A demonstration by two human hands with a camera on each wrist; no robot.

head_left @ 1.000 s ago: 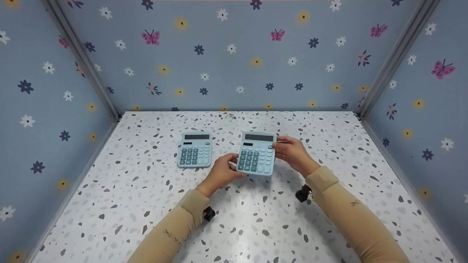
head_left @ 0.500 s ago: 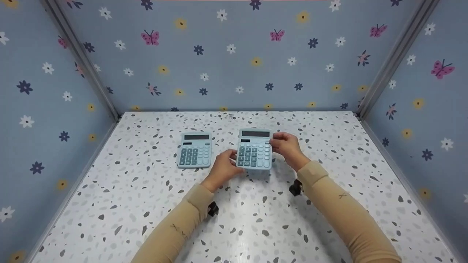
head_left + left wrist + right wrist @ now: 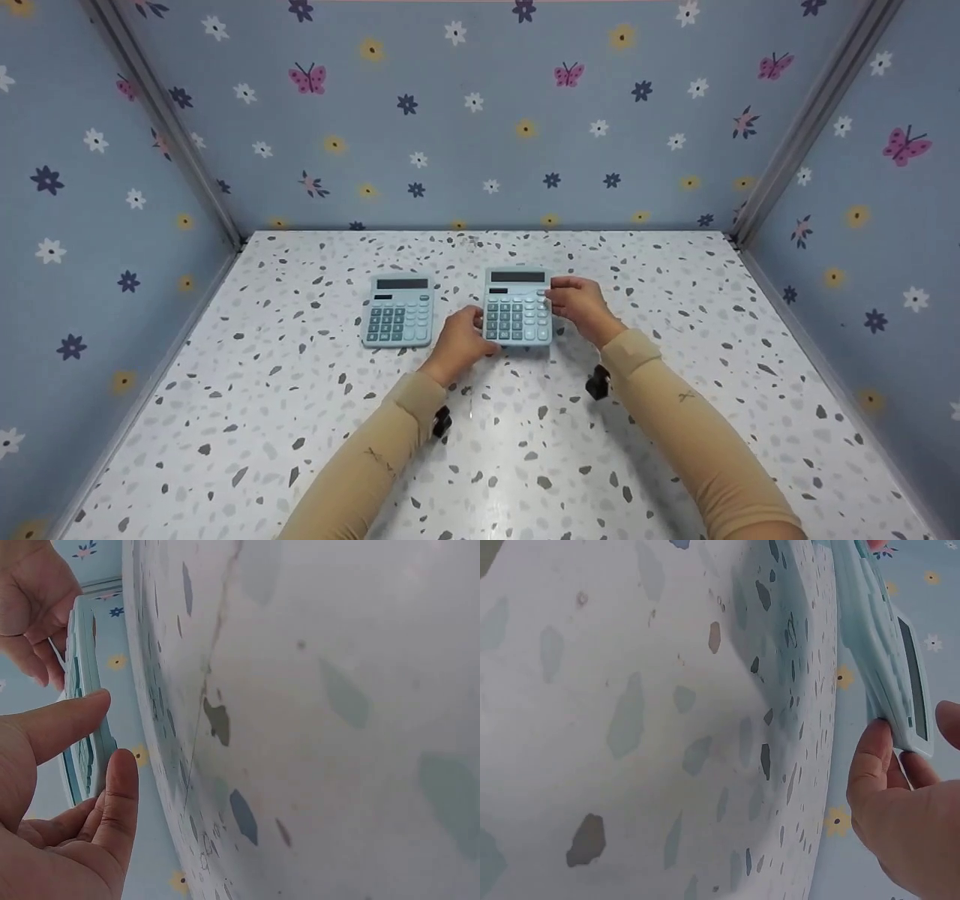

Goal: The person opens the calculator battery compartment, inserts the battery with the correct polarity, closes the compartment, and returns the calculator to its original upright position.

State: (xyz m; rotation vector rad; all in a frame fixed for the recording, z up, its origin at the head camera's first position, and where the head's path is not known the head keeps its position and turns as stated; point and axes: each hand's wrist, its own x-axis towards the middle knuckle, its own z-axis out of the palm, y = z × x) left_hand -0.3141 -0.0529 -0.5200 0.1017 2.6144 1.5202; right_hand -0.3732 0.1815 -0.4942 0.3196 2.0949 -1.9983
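Both hands hold a light blue calculator (image 3: pixel 517 306) with darker teal number keys and a dark display, its face turned up toward the head camera. My left hand (image 3: pixel 459 343) grips its lower left corner, thumb at the front edge. On the upper right side, my right hand (image 3: pixel 585 306) pinches the edge, fingers partly hidden. In the right wrist view the calculator (image 3: pixel 881 637) stands off the table, with the right hand (image 3: pixel 911 802) at its display end. The left wrist view shows the left hand (image 3: pixel 75 787) around its near edge.
A second, matching calculator (image 3: pixel 399 310) lies face up on the table, left of the held one. The speckled white table (image 3: pixel 300 420) is bounded by blue flowered panels (image 3: pixel 480 112) at the back and sides.
The held calculator has shifted left and slightly away, and looks smaller in the head view. Both hands keep their hold, the right one moving left with it. The other calculator stays put.
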